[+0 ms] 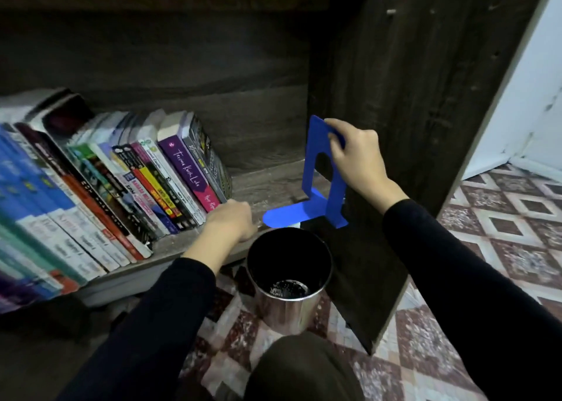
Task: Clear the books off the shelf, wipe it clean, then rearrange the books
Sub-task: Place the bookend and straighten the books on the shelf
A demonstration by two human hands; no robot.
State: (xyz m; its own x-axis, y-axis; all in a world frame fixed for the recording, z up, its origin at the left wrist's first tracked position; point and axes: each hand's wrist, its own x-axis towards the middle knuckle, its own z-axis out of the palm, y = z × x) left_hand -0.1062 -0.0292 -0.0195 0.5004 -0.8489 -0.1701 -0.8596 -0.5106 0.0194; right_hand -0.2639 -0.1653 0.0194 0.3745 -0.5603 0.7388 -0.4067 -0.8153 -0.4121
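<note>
step: bookend in hand, likely freeing the row | right hand (355,154) pinches top of blue sheet-metal bookend (322,188), on dark wooden shelf board (267,181) | left hand (231,221) beside leaning row of paperback books (121,181), grip unreadable | next: steady the row before lifting

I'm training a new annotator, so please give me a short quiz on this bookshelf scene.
1. True or false: the right hand grips the blue bookend at its top edge.
2. Multiple choice: the metal cup in front of the shelf is A) upright, open end up; B) lying on its side; C) upside down.
3. Fill in: the tops of the books lean toward the ____.

Key: 1 true; 2 A; 3 left.
</note>
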